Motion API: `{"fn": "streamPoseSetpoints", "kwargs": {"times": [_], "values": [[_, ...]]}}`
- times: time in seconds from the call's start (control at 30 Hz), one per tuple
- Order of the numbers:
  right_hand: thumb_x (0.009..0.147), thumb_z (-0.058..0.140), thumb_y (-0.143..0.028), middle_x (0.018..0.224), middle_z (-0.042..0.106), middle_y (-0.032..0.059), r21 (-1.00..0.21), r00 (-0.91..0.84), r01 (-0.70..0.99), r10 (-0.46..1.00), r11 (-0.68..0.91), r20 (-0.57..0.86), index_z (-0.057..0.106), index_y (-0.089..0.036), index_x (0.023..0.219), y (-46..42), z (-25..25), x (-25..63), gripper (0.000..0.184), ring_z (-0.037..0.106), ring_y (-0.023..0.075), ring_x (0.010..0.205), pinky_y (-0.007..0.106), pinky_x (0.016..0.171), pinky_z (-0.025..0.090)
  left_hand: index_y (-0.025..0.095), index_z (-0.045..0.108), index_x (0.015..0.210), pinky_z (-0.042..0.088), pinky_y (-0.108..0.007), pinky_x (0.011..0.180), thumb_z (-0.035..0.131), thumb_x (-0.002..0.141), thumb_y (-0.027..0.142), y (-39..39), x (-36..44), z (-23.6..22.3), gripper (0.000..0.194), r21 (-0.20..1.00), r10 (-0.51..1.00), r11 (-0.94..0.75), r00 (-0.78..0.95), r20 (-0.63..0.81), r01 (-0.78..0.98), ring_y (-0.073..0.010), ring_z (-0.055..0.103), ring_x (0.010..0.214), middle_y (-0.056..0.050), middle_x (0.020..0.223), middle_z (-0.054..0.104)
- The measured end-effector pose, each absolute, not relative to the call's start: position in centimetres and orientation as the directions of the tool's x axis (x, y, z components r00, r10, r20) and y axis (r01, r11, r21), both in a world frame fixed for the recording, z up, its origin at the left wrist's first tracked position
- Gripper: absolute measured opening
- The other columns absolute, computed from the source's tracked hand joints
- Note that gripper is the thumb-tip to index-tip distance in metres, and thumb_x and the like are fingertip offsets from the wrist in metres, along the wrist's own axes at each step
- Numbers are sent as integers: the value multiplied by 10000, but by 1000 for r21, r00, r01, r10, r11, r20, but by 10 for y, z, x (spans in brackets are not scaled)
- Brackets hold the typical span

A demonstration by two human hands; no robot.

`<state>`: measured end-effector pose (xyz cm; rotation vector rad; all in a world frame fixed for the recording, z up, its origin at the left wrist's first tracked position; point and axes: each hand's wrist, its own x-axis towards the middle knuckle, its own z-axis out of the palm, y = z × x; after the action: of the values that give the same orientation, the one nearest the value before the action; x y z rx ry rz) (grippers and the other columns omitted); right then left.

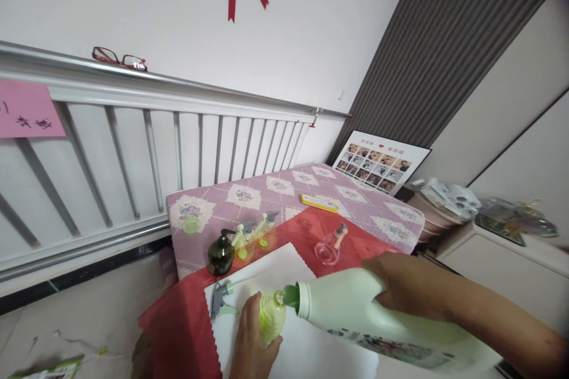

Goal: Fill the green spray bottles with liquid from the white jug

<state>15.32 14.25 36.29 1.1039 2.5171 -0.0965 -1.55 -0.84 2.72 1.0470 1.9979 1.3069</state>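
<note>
My left hand point(254, 340) is wrapped round a small yellow-green bottle point(272, 315) with its top off, held over a white scallop-edged sheet point(326, 343). In my right hand point(400, 284) is a large pale green jug point(355, 302), gripped by its handle and tipped to the left. The jug's green spout meets the small bottle's mouth; whether liquid flows I cannot tell. Left of the bottle a grey and green spray head point(221, 296) lies on the sheet. Behind stand a dark green pump bottle point(220, 254) and two clear yellowish spray bottles point(244, 244).
A pink clear spray bottle point(329, 249) stands on the red cloth point(297, 228). A yellow packet point(319, 202) and a green lid point(191, 225) lie on the patterned tablecloth point(355, 194). A white radiator point(186, 148) runs behind; glasses point(119, 59) rest above it.
</note>
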Motion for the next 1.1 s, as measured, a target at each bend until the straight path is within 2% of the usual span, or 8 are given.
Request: {"fn": "streamPoseSetpoints", "kwargs": {"times": [0.17, 0.33, 0.53, 0.87, 1.1], "values": [[613, 522, -159, 928, 744, 61, 88, -614, 724, 697, 684, -370, 663, -224, 832, 140, 365, 153, 269, 666, 234, 822, 284, 637, 382, 97, 324, 1436, 242, -410, 1229, 621, 637, 238, -9, -16, 30, 865, 924, 827, 237, -562, -29, 300, -280, 306, 1460, -174, 1550, 366], [615, 525, -158, 921, 740, 67, 108, -606, 724, 703, 681, -371, 663, -224, 825, 140, 366, 151, 260, 664, 237, 820, 286, 634, 381, 140, 364, 1430, 269, -354, 1225, 642, 627, 233, -8, -17, 32, 855, 932, 810, 231, -586, -26, 278, -250, 336, 1448, -120, 1534, 414], [615, 529, -161, 924, 744, 59, 84, -602, 736, 707, 671, -370, 666, -223, 838, 141, 366, 153, 269, 664, 231, 817, 286, 642, 387, 111, 366, 1429, 291, -390, 1219, 640, 632, 228, -8, -16, 29, 852, 924, 805, 223, -593, 5, 310, -292, 354, 1437, -156, 1530, 415], [608, 525, -166, 923, 745, 64, 86, -603, 733, 704, 674, -375, 663, -224, 828, 140, 366, 153, 267, 668, 237, 819, 290, 641, 396, 72, 327, 1437, 288, -440, 1219, 625, 652, 226, -7, -17, 27, 854, 913, 822, 219, -569, 17, 344, -307, 336, 1447, -204, 1530, 391], [607, 532, -165, 916, 744, 57, 75, -605, 737, 704, 672, -372, 667, -226, 836, 143, 364, 155, 274, 665, 223, 810, 281, 632, 389, 109, 339, 1437, 268, -392, 1228, 635, 649, 231, -9, -17, 29, 851, 922, 813, 227, -582, -2, 313, -279, 337, 1448, -163, 1532, 399]]}}
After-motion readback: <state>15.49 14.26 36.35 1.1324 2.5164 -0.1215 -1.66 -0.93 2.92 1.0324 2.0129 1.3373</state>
